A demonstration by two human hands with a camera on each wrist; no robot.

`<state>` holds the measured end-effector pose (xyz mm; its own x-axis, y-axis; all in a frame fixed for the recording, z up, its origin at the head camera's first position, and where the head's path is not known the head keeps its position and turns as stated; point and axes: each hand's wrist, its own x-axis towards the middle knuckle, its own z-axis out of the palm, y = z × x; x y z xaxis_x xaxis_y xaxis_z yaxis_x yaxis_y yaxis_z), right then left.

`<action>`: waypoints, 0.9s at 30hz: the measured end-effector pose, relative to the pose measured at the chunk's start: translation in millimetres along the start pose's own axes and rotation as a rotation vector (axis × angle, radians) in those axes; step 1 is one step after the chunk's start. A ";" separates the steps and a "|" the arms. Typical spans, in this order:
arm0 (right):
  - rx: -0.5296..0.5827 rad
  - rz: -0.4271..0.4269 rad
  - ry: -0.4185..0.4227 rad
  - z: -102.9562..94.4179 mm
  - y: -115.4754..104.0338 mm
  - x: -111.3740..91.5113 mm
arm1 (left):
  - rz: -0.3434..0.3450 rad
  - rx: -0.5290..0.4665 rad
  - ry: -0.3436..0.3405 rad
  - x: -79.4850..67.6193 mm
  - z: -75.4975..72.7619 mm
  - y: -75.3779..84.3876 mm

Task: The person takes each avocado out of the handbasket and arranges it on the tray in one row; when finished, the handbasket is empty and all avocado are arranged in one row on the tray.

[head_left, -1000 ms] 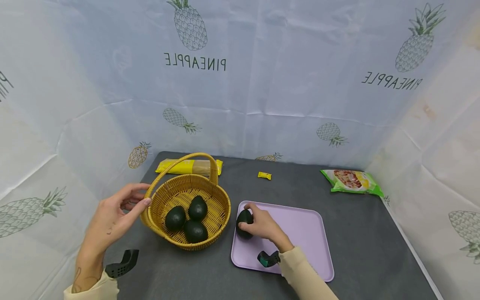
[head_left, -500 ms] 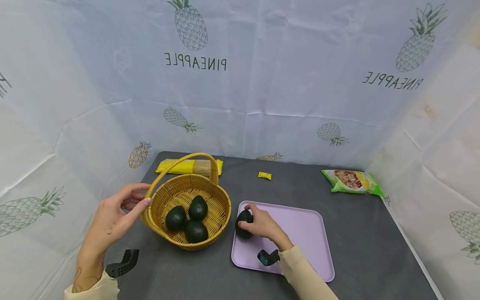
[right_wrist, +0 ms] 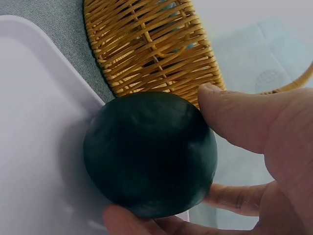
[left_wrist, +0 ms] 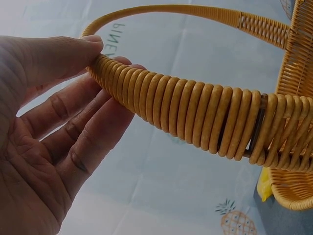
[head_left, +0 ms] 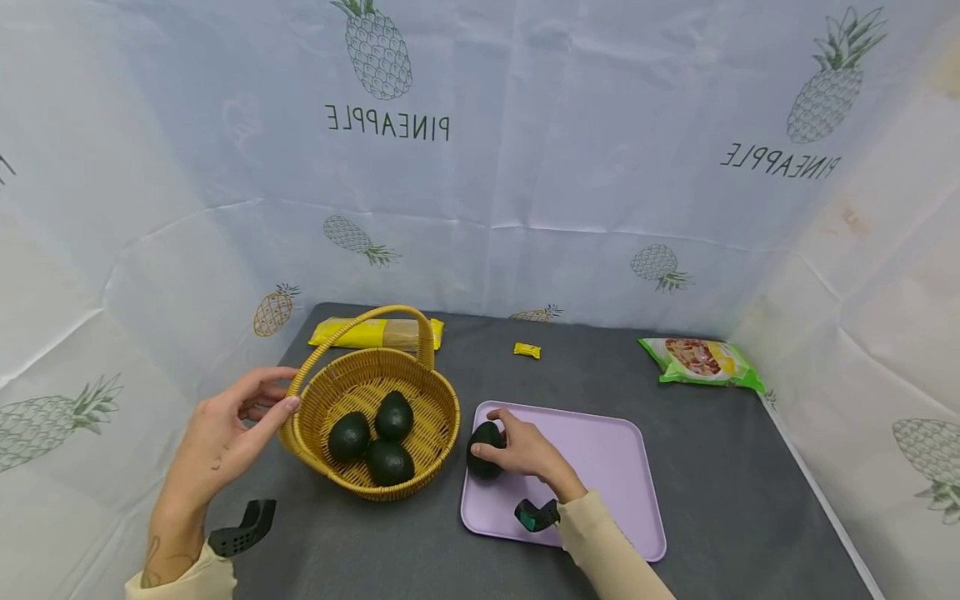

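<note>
My left hand (head_left: 232, 437) pinches the wrapped handle of a yellow wicker basket (left_wrist: 176, 110) between thumb and fingers, low on its left side. Three dark green avocados (head_left: 390, 462) lie inside the basket. To the right, my right hand (head_left: 528, 450) holds another avocado (right_wrist: 149, 154), thumb on one side and fingers on the other. That avocado is at the left edge of a lilac tray (head_left: 600, 467), close over its surface. In the right wrist view the basket's woven side stands just beyond the avocado.
Behind the basket lies a yellow pack of noodles (head_left: 360, 333). A small yellow wrapped candy (head_left: 527, 350) sits at the back middle of the dark table (head_left: 360, 550). A green food bag (head_left: 705, 362) is at the back right. Pineapple-print curtains (head_left: 570, 167) enclose the table.
The avocado in my right hand has shifted very slightly left at the tray's edge, with the fingertips. My left hand keeps its hold on the basket handle.
</note>
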<state>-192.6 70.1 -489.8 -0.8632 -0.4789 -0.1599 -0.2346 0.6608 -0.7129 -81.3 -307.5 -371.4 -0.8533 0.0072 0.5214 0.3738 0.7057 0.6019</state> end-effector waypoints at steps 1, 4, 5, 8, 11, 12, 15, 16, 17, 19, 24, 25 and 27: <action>-0.003 0.002 -0.002 0.0 0.4 -0.4 | 0.002 0.000 0.000 0.0 0.0 -0.1; -0.007 0.002 -0.002 0.3 1.5 -1.6 | 0.007 -0.002 -0.001 -0.1 0.1 -0.5; -0.006 0.001 -0.001 0.3 1.8 -1.9 | 0.008 -0.002 -0.002 -0.2 0.2 -0.6; -0.004 -0.007 -0.003 -0.1 2.0 -3.0 | 0.012 0.000 -0.002 -0.3 0.4 -0.7; -0.005 -0.014 -0.012 -1.1 2.2 -3.7 | 0.014 0.002 -0.001 -0.3 0.6 -0.9; -0.003 -0.015 -0.017 -1.5 2.2 -3.8 | 0.015 0.001 0.000 -0.1 0.7 -1.1; -0.001 -0.015 -0.028 -3.3 1.7 -3.9 | 0.019 0.003 0.002 0.2 0.4 -1.4; -0.001 -0.013 -0.030 -4.0 1.5 -4.0 | 0.020 0.003 0.003 0.3 0.3 -1.5; -0.003 -0.014 -0.031 -4.6 1.4 -4.1 | 0.022 0.003 0.003 0.4 0.3 -1.6; -0.014 -0.019 -0.032 -6.4 0.7 -4.2 | 0.026 0.004 0.005 0.6 0.2 -1.7; -0.044 -0.065 -0.018 -13.2 -2.2 -3.3 | 0.032 0.004 0.012 0.9 0.7 -2.4; -0.048 -0.070 -0.013 -14.9 -3.0 -2.9 | 0.033 0.004 0.012 1.0 0.8 -2.6; -0.048 -0.074 0.000 -18.8 -5.5 -2.4 | 0.036 0.004 0.013 1.1 1.0 -2.9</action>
<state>-197.6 78.5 -472.7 -0.8428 -0.5273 -0.1083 -0.3188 0.6510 -0.6889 -83.7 -308.8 -373.2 -0.8344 0.0229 0.5507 0.4025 0.7079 0.5804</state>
